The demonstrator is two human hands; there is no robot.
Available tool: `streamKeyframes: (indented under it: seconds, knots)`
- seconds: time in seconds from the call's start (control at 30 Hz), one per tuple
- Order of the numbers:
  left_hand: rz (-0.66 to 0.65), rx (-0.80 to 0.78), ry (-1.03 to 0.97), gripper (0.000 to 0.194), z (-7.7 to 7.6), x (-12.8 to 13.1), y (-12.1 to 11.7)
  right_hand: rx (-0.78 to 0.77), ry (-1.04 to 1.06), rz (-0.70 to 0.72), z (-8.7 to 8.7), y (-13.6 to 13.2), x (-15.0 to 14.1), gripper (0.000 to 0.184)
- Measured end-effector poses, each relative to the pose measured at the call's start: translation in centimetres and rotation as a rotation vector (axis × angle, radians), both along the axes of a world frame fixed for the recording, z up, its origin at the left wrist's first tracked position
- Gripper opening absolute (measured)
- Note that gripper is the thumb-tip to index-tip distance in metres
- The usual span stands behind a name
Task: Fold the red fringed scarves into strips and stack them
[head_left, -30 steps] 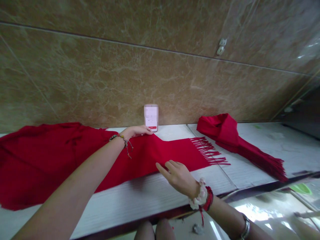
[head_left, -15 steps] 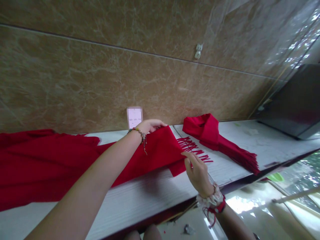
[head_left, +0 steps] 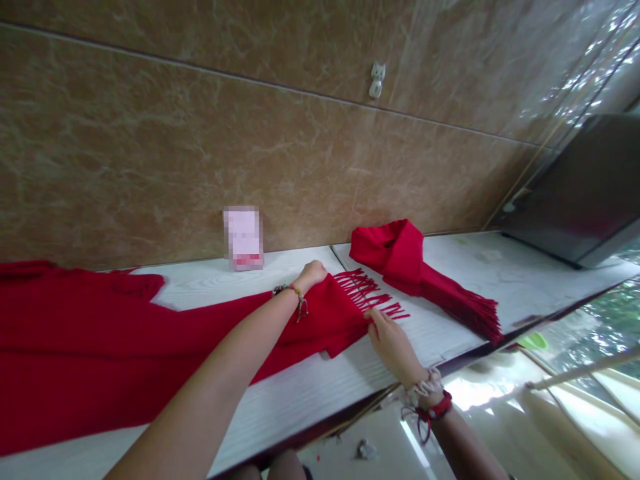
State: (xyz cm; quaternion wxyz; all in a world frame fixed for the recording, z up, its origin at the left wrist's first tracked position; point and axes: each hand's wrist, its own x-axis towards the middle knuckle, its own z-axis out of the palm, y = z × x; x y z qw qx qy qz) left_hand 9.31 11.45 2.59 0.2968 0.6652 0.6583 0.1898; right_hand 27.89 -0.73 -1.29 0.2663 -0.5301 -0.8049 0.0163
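Observation:
A long red scarf [head_left: 210, 347] stretches along the white tabletop from the left edge to the middle, partly folded near its fringed end. My left hand [head_left: 313, 275] is closed on the scarf's far edge, just short of the fringe. At the near corner of the same end, my right hand [head_left: 393, 333] pinches the cloth between thumb and fingers. Red tassels [head_left: 367, 293] spread out on the table between and beyond both hands. My left forearm crosses over the scarf and hides part of it.
To the right lies a second red scarf [head_left: 410, 263], looped, its fringe at the table's front edge. A phone [head_left: 243, 237], blurred out, leans on the brown tiled wall [head_left: 175, 147]. A dark appliance [head_left: 575, 193] stands at the far right of the white table [head_left: 470, 260].
Both hands have lowered the scarf's end, and it now lies flatter on the table. My left hand has turned into a closed grip. The view has shifted slightly right.

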Motion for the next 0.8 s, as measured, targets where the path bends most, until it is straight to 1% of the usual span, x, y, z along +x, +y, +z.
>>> streamKeyframes:
  seconds: [0.07,0.13,0.23,0.33,0.4,0.47,0.5,0.57,0.67,0.73,0.8]
  knots:
    - [0.022,0.057,0.125,0.019,0.3,0.3,-0.3,0.06,-0.099,0.063,0.3,0.2,0.0,0.034]
    - [0.02,0.099,0.201,0.023,0.6,0.4,-1.1,0.112,-0.194,0.174,0.5,0.5,0.1,0.042]
    - [0.041,0.169,0.3,0.034,0.4,0.2,-3.3,0.124,-0.298,0.312,0.6,1.1,0.4,0.044]
    - [0.013,0.269,0.453,0.045,-0.5,-0.5,-6.4,0.148,-0.344,0.355,0.6,1.4,0.6,0.039]
    - [-0.063,0.246,0.533,0.051,-1.4,-1.1,-8.2,0.18,-0.356,0.357,0.5,1.3,0.6,0.037]
    - [-0.141,0.187,0.538,0.057,-2.2,-1.8,-9.1,0.207,-0.362,0.351,0.5,1.1,0.6,0.035]
    - [-0.177,0.175,0.523,0.058,-2.5,-2.1,-9.1,0.218,-0.365,0.348,0.4,1.0,0.5,0.035]
    - [-0.238,0.205,0.501,0.058,-2.8,-2.8,-8.3,0.232,-0.379,0.335,0.5,1.0,0.3,0.033]
    - [-0.322,0.234,0.492,0.057,-2.7,-3.6,-5.9,0.246,-0.406,0.316,0.7,1.8,-0.4,0.03]
    - [-0.363,0.215,0.494,0.057,-2.5,-3.9,-4.5,0.252,-0.4,0.347,0.8,2.6,-0.9,0.03]
    - [-0.372,0.203,0.494,0.057,-2.3,-4.1,-4.0,0.232,-0.387,0.426,0.7,3.5,-1.4,0.034]
